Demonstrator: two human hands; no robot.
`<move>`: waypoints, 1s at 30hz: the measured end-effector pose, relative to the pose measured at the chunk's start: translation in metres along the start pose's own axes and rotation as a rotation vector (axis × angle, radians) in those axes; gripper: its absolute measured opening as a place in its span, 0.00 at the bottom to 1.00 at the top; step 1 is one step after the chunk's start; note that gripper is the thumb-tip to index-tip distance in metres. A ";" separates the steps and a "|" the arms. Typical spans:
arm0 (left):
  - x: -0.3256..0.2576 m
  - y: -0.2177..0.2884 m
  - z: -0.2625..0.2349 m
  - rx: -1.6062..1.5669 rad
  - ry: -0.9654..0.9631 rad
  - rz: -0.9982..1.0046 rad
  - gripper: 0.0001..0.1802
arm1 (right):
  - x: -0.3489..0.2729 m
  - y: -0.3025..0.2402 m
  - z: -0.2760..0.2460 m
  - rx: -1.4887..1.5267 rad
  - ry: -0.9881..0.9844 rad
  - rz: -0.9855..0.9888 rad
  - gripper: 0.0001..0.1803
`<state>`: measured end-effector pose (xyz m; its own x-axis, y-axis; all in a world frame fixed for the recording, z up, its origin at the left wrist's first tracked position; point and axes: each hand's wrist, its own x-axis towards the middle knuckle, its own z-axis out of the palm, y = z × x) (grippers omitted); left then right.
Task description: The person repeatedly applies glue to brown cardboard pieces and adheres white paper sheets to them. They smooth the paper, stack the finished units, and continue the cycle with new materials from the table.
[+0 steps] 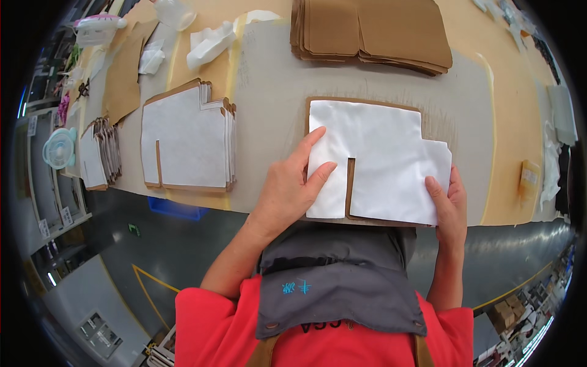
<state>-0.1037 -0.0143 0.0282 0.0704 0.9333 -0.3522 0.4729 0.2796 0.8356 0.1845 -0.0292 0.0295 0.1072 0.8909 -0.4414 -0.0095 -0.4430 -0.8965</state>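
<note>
Apron [336, 287], grey with brown straps, is worn over a red shirt [214, 321] at the near side of the table [269, 85]. White sheet [394, 177], notched at its upper right and slit from its near edge, lies face up by the table's near edge, over a brown sheet [350, 186] that shows along the top, the left side and through the slit. Left hand [286, 186]: thumb and index finger spread, their tips resting on the white sheet's left part; the remaining fingers cannot be told. Right hand [449, 205]: pinching the right edge, thumb on the face, fingers at the side; whether the brown layer is also gripped cannot be told. To the left stands a stack of similar white-and-brown pieces [183, 137]; farther left, a smaller pile [101, 153]. Beyond, a brown stack [403, 30] and crumpled white paper [211, 46] lie on the table's far part.
</note>
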 end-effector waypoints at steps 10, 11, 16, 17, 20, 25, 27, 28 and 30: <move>-0.017 0.005 -0.022 -0.031 -0.078 -0.073 0.35 | 0.002 0.004 0.000 -0.002 0.010 -0.004 0.27; -0.019 0.005 -0.021 -0.017 -0.072 -0.064 0.35 | 0.001 0.004 0.000 -0.006 0.013 -0.006 0.27; -0.019 0.003 -0.019 0.047 -0.040 -0.012 0.34 | 0.000 0.004 0.000 -0.020 0.021 -0.012 0.29; -0.019 0.002 -0.019 0.067 -0.036 0.003 0.33 | 0.000 0.003 0.000 -0.018 0.022 -0.013 0.29; -0.017 -0.001 -0.017 0.110 -0.025 0.042 0.33 | 0.000 0.003 0.001 -0.017 0.030 -0.009 0.29; -0.019 -0.002 -0.013 0.148 0.011 0.078 0.32 | 0.001 0.002 0.000 -0.024 0.015 0.000 0.29; -0.019 -0.003 -0.011 0.165 0.013 0.094 0.31 | 0.001 0.003 0.000 -0.015 0.017 -0.004 0.29; -0.019 -0.003 -0.012 0.199 0.013 0.107 0.30 | 0.001 0.003 0.000 -0.009 0.020 -0.006 0.29; -0.018 -0.002 -0.012 0.263 0.010 0.142 0.30 | 0.000 0.001 0.000 -0.019 0.015 -0.019 0.28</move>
<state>-0.1161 -0.0290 0.0381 0.1437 0.9615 -0.2343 0.6706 0.0795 0.7376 0.1843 -0.0301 0.0285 0.1224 0.8974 -0.4239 0.0114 -0.4283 -0.9035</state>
